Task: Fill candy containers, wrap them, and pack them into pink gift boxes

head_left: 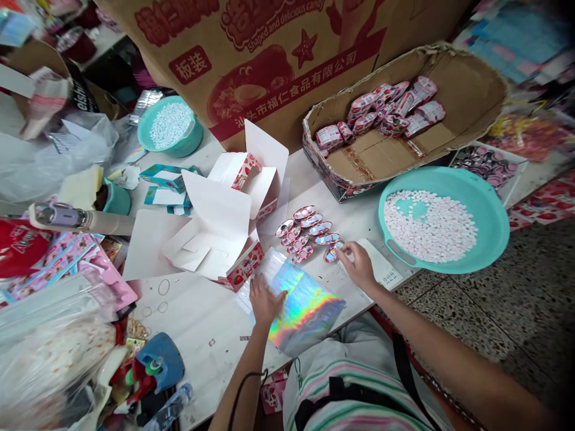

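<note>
Currently, the right hand [354, 266] pinches an oval red-and-white foil candy packet [333, 253] beside a cluster of matching packets [305, 230]. At 6 o'clock, the left hand [265, 302] lies flat, fingers apart, on an iridescent holographic foil pouch [305, 308]. A teal plastic basin [442, 218] of white candies sits at 3 o'clock.

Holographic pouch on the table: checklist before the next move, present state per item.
1. Left hand flat on holographic pouch: ok.
2. Right hand touching nearest foil candy packet: ok.
3. Other foil packets lying in loose rows on the table: ok.
4. Pouch mouth open: cannot tell from this view.
5. White candies inside teal basin: ok.
6. White cartons with flaps open: ok.
</note>
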`<state>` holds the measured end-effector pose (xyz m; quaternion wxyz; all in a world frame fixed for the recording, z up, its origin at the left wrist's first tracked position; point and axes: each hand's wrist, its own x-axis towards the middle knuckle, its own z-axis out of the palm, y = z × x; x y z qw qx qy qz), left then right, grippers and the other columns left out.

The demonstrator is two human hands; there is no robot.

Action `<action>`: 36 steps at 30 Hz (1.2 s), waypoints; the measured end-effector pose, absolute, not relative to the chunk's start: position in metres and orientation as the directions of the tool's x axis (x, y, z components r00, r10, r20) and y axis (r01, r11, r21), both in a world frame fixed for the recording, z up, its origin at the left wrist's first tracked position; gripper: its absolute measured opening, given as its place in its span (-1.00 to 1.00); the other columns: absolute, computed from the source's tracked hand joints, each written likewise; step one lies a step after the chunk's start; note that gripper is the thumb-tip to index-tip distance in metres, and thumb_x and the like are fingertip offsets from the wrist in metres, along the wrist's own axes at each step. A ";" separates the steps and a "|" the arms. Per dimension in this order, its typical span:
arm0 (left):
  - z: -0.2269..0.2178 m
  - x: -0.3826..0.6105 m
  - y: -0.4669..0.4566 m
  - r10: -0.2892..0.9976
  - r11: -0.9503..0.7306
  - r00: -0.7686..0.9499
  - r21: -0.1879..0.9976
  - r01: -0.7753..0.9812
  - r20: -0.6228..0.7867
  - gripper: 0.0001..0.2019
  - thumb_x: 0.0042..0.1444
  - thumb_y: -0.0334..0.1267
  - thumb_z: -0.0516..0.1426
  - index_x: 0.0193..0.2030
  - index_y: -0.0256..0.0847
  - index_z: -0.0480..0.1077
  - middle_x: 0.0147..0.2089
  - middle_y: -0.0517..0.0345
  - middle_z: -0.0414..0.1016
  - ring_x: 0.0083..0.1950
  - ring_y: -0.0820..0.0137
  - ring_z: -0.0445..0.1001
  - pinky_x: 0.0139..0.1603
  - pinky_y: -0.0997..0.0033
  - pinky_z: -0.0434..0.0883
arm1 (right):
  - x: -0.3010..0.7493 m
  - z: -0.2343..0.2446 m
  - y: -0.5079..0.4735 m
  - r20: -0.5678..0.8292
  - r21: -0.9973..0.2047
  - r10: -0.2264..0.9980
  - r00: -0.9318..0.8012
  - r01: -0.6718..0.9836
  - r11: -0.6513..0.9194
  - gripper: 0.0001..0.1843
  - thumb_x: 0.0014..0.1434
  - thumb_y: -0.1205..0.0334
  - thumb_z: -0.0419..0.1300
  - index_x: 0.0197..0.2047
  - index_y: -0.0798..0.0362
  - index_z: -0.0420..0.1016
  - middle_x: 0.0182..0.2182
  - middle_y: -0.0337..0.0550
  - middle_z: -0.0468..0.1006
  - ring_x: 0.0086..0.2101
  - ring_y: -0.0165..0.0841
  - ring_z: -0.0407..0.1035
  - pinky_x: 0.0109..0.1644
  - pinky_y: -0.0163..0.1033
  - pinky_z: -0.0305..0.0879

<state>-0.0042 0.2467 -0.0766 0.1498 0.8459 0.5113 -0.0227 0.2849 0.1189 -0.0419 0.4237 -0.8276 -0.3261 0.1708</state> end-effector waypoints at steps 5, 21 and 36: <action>-0.089 -0.009 0.255 0.830 -0.450 0.493 0.210 0.868 -0.261 -0.10 -0.05 0.20 0.11 0.31 -0.28 -0.10 0.37 -0.26 -0.06 0.35 -0.13 -0.05 0.22 -0.10 0.13 | 0.237 -0.035 0.049 -0.092 -0.801 0.767 0.634 0.411 -0.436 -0.84 0.21 0.09 0.03 -0.32 -0.03 0.30 -0.41 -0.18 0.42 -0.34 -0.26 0.33 -0.21 -0.14 0.26; -0.066 -0.030 0.223 0.842 -0.391 0.506 0.432 0.813 -0.189 -0.73 0.19 -0.21 -0.05 -0.15 -0.10 0.47 -0.14 0.08 0.56 -0.09 0.22 0.48 0.01 0.18 0.37 | 0.194 0.006 0.018 0.023 -0.783 0.795 0.606 0.505 -0.362 -0.87 0.22 0.13 0.01 -0.30 -0.07 0.33 -0.38 -0.14 0.46 -0.32 -0.20 0.39 -0.24 -0.07 0.36; 0.109 -0.022 0.183 0.535 -0.611 0.834 0.619 0.492 -0.135 -0.75 0.22 -0.12 -0.01 -0.34 -0.17 0.40 -0.32 0.10 0.51 -0.25 0.36 0.44 -0.21 0.43 0.28 | 0.185 0.105 0.049 0.271 -0.608 0.929 0.253 0.793 -0.039 -0.44 0.12 0.06 0.16 0.16 0.01 0.21 0.03 0.02 0.40 0.04 -0.13 0.27 0.11 0.06 0.23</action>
